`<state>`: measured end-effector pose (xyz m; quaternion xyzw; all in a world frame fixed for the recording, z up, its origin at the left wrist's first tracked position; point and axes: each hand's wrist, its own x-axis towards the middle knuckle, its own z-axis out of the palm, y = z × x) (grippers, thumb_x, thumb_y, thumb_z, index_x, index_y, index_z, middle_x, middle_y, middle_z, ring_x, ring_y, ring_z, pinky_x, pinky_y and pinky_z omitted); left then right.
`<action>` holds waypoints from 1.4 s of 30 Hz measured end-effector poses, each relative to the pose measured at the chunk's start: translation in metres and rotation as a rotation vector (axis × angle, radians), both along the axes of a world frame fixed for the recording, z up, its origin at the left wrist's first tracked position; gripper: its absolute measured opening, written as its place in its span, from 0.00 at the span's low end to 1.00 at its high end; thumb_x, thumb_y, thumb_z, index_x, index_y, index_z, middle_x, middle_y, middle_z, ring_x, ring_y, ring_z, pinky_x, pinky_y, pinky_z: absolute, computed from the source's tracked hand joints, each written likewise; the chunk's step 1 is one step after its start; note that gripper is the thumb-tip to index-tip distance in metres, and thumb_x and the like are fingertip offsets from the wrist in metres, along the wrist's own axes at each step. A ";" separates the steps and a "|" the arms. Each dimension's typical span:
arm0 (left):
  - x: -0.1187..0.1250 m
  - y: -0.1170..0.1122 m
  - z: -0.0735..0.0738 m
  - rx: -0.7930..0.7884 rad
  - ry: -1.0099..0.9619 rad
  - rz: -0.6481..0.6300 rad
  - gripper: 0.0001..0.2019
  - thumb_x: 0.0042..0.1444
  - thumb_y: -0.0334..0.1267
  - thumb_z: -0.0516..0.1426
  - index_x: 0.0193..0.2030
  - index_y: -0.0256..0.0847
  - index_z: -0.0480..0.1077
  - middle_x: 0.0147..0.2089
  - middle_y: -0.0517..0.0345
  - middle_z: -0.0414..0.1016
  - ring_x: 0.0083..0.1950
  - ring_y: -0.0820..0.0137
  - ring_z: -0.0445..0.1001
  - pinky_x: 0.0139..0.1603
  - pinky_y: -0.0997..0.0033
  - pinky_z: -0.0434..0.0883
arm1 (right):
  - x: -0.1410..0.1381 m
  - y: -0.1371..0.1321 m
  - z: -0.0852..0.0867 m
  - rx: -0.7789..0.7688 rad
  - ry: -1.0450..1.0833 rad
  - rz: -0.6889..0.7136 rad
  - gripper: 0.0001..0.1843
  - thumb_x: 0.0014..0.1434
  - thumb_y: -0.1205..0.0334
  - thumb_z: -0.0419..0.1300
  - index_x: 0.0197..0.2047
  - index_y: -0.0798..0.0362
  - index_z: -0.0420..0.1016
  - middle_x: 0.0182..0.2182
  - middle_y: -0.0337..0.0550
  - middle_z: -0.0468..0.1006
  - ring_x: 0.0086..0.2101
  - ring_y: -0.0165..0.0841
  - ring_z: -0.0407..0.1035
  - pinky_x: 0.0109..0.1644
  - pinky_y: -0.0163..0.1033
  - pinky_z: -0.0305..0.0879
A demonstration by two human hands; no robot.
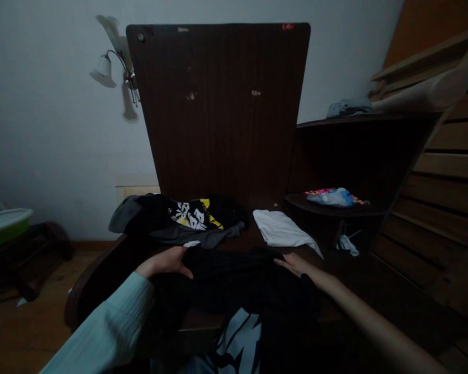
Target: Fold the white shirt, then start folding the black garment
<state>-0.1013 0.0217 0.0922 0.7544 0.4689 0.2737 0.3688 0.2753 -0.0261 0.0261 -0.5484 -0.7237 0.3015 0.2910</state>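
Observation:
A black garment [234, 275] is stretched between my two hands at the front of the dark wooden desk [91, 278]. My left hand [169, 261] grips its left end, with the thumb in front and the fingertips partly hidden by the cloth. On the other side, my right hand [294, 264] is closed on the upper right edge. Below hangs dark cloth with a large pale print [239, 337]; whether it belongs to the same garment I cannot tell. Just beyond my hands lie a pile of dark clothes [195, 215] with a yellow and white print and a folded white cloth [283, 228].
A tall dark panel [222, 114] rises behind the desk. To the right, a corner shelf [327, 208] holds a plastic bag [331, 197]. Wooden slats [440, 197] stand at far right. A green-rimmed basin [8, 228] sits on a low stool at left. A wall lamp [105, 70] hangs above.

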 end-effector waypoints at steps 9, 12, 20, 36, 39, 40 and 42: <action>-0.020 0.034 0.054 0.418 0.227 0.220 0.20 0.35 0.35 0.64 0.39 0.40 0.68 0.40 0.52 0.74 0.45 0.55 0.70 0.48 0.62 0.64 | 0.048 0.004 0.075 0.054 0.082 -0.010 0.15 0.47 0.52 0.56 0.32 0.53 0.75 0.32 0.44 0.77 0.38 0.41 0.69 0.42 0.45 0.65; 0.005 0.042 0.052 0.815 0.439 0.395 0.18 0.46 0.31 0.56 0.47 0.36 0.63 0.48 0.42 0.68 0.51 0.54 0.64 0.52 0.56 0.59 | 0.043 0.033 0.094 0.298 -0.160 -0.337 0.10 0.48 0.60 0.56 0.33 0.53 0.74 0.35 0.46 0.76 0.40 0.41 0.68 0.44 0.43 0.63; 0.036 -0.022 -0.038 0.397 0.590 0.103 0.14 0.55 0.43 0.49 0.24 0.40 0.69 0.28 0.52 0.72 0.32 0.65 0.72 0.34 0.72 0.63 | -0.024 -0.011 0.027 0.282 -0.310 -0.262 0.12 0.54 0.56 0.50 0.38 0.50 0.70 0.21 0.36 0.68 0.24 0.31 0.65 0.28 0.34 0.57; 0.094 -0.018 -0.093 -0.277 -0.532 0.208 0.12 0.44 0.39 0.58 0.35 0.39 0.64 0.22 0.67 0.65 0.23 0.78 0.64 0.25 0.80 0.60 | -0.058 -0.044 -0.026 -0.055 0.085 0.096 0.22 0.56 0.43 0.45 0.26 0.53 0.63 0.17 0.33 0.63 0.20 0.26 0.58 0.25 0.31 0.53; 0.101 -0.016 -0.095 -0.370 -0.734 0.290 0.12 0.40 0.40 0.59 0.26 0.41 0.57 0.18 0.72 0.56 0.18 0.81 0.58 0.21 0.82 0.56 | -0.051 -0.042 -0.023 -0.166 0.227 0.128 0.24 0.52 0.38 0.47 0.27 0.53 0.62 0.17 0.33 0.64 0.20 0.26 0.60 0.25 0.31 0.55; 0.100 -0.015 -0.094 -0.389 -0.780 0.299 0.14 0.40 0.40 0.59 0.25 0.41 0.55 0.18 0.72 0.54 0.18 0.81 0.58 0.20 0.82 0.56 | -0.045 -0.042 -0.020 -0.189 0.258 0.130 0.25 0.50 0.37 0.49 0.27 0.53 0.62 0.18 0.33 0.65 0.21 0.26 0.61 0.26 0.31 0.56; 0.090 -0.016 -0.089 -0.377 -0.841 0.301 0.15 0.38 0.41 0.59 0.24 0.41 0.54 0.19 0.71 0.56 0.19 0.81 0.59 0.21 0.82 0.57 | -0.027 -0.044 -0.013 -0.204 0.291 0.099 0.25 0.47 0.36 0.53 0.25 0.53 0.61 0.18 0.33 0.64 0.21 0.26 0.62 0.27 0.32 0.57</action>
